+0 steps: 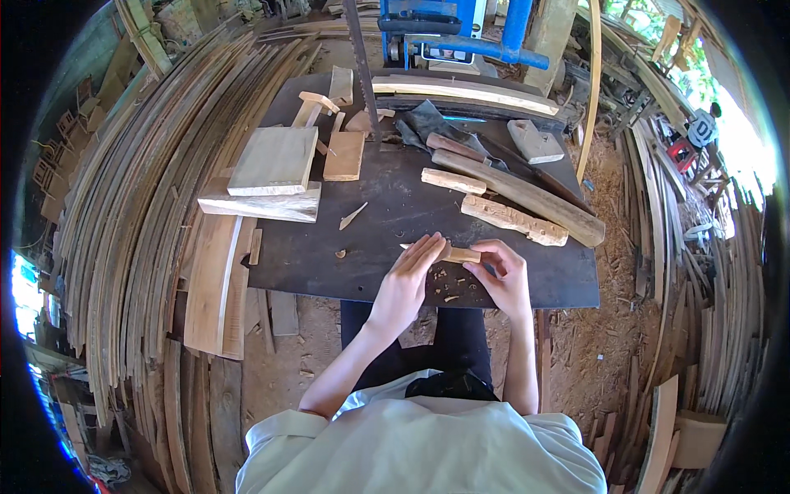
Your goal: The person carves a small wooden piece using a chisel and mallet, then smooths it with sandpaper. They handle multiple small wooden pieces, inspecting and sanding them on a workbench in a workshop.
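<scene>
1. With the right grip, pinches the right end of the block between thumb and fingers, likely to steady it.
2. With the left grip, covers the block's other end, fingers nearly straight and pressed side by side, perhaps to bear down; impossible to tell whether anything is pinched beneath.
3. Keeps that 1 block near the front edge of the surface, presumably for easy reach, with shavings just below, too small to count.
4. To the right, shows 1 long bar and 2 rough sticks, laid roughly parallel, perhaps to leave room in front.
5. To the left, shows 1 thick board, 1 pale offcut just in front and 1 small board beside, seemingly grouped out of the way.
6. Between, shows 1 sliver, lying alone; farther back, 1 dark cloth.
</scene>
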The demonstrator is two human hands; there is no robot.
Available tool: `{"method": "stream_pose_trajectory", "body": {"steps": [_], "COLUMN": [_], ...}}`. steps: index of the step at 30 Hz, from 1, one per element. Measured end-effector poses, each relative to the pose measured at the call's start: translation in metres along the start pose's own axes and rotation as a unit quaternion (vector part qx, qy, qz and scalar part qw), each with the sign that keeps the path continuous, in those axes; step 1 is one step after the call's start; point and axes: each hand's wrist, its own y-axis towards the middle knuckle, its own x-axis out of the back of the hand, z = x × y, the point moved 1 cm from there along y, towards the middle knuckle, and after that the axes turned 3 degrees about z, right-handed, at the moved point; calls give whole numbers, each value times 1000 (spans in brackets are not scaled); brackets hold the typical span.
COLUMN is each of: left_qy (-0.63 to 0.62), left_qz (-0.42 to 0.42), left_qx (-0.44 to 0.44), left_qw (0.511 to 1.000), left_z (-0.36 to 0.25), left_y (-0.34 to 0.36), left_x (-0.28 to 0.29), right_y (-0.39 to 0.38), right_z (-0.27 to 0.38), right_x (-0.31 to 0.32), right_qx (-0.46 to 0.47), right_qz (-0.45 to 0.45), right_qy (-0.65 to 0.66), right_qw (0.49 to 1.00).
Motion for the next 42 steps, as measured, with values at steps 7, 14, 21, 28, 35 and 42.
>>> {"method": "stream_pose_trajectory", "body": {"steps": [7,14,21,28,35,42], "left_qy": [31,106,152,121,127,21], "left_qz": [-24,-51,-124,-226,-212,-319], "left_qx": [-11,-115,-104,31,6,84], "left_qw": [999,986,975,966,969,944], "left_z": [8,15,35,66,66,67], "left_y": [0,7,1,-11,-13,-20], "left_x": [14,22,40,75,69,81], "right_y": [-2,-3,6,36,76,147], "right_z": [0,5,18,13,43,98], "right_x": [3,3,10,88,81,-28], "right_qx": [-33,-35,5,73,112,244], "right_qz": [7,1,29,-77,25,196], "right_qy": [66,137,49,-401,-363,-280], "right_qw": [997,990,998,910,925,908]}}
